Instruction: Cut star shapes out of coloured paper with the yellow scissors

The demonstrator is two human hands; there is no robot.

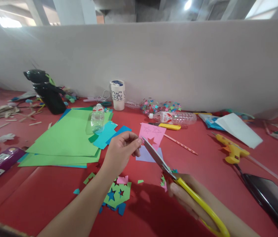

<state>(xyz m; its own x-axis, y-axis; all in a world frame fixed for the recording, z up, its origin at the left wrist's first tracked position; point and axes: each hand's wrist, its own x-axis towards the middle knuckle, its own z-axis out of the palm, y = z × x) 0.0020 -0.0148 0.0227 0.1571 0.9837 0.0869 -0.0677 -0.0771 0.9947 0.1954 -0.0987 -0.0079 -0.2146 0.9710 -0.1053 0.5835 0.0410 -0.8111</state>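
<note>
My right hand [183, 194] is wrapped round the yellow handle of a pair of scissors [157, 158]. The blades point up and left, looking nearly closed, with their tips beside my left fingertips. My left hand [124, 146] is closed in a pinch; what lies between its fingers is too small and hidden to make out. Right behind those fingertips is a pink paper [160, 131] with drawn stars and a star-shaped hole. A lilac paper [145, 155] shows below it. Under my wrists lie a green scrap [126, 194] with star holes and several small offcuts.
Green sheets [62, 138] lie at left with a small clear bottle [97, 118]. Farther back are a black flask [50, 95], a white cup [117, 95], a lying bottle [180, 118] and a yellow cutter [169, 126]. A yellow glue gun [234, 149] is at right, a purple device [0, 164] at left.
</note>
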